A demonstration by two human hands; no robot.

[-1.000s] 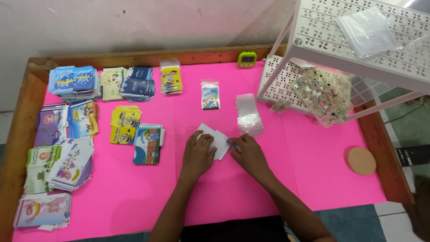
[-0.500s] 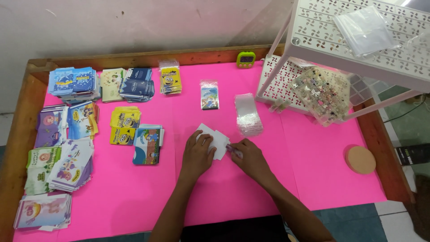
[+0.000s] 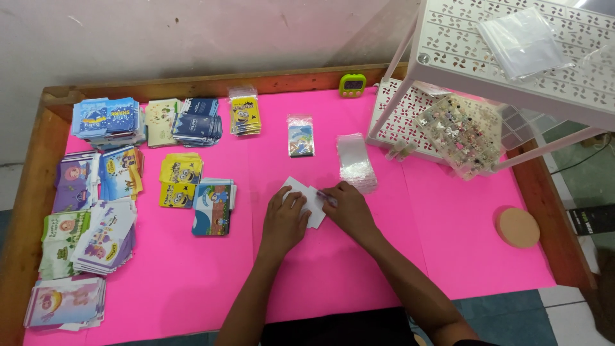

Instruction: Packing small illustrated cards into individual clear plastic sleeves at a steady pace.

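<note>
On the pink table (image 3: 448,237), my left hand (image 3: 284,219) lies flat on a small white card (image 3: 306,196), pressing it down. My right hand (image 3: 346,208) pinches the card's right edge, with a small pale object between its fingertips that I cannot make out. A stack of clear plastic sleeves (image 3: 356,163) lies just beyond my right hand. A single sleeved picture card (image 3: 300,136) lies further back at the centre.
Several piles of colourful picture cards (image 3: 102,192) cover the table's left side. A white perforated rack (image 3: 512,57) stands at the right, holding clear bags and a box of small trinkets (image 3: 462,131). A green timer (image 3: 352,84) sits at the back; a cork coaster (image 3: 517,227) at the right.
</note>
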